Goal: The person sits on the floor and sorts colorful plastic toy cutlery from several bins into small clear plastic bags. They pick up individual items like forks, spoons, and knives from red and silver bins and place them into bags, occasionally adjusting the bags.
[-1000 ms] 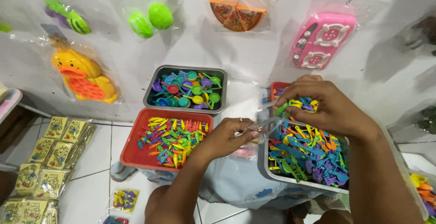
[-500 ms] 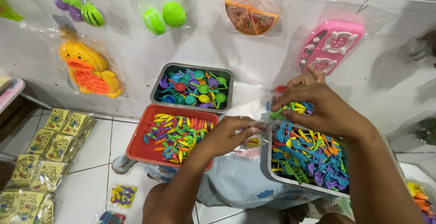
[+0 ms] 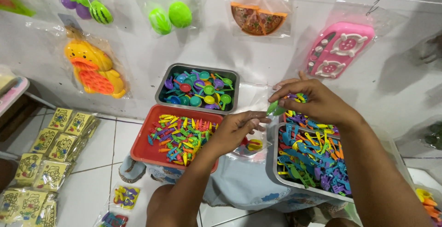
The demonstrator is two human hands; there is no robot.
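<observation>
Since the earlier frame the right hand (image 3: pixel 317 100) now pinches a small green piece (image 3: pixel 274 108) above the clear bag (image 3: pixel 251 142) gripped by the left hand (image 3: pixel 237 128).

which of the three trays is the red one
The red tray of small colourful pieces, left of the left hand. The round-piece tray behind it and the tray under the right hand are grey metal.

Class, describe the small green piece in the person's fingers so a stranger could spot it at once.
Start at the red tray and move right to the right hand over the metal tray. Its fingertips pinch a small green piece, the only piece held up, outside any tray.
</observation>
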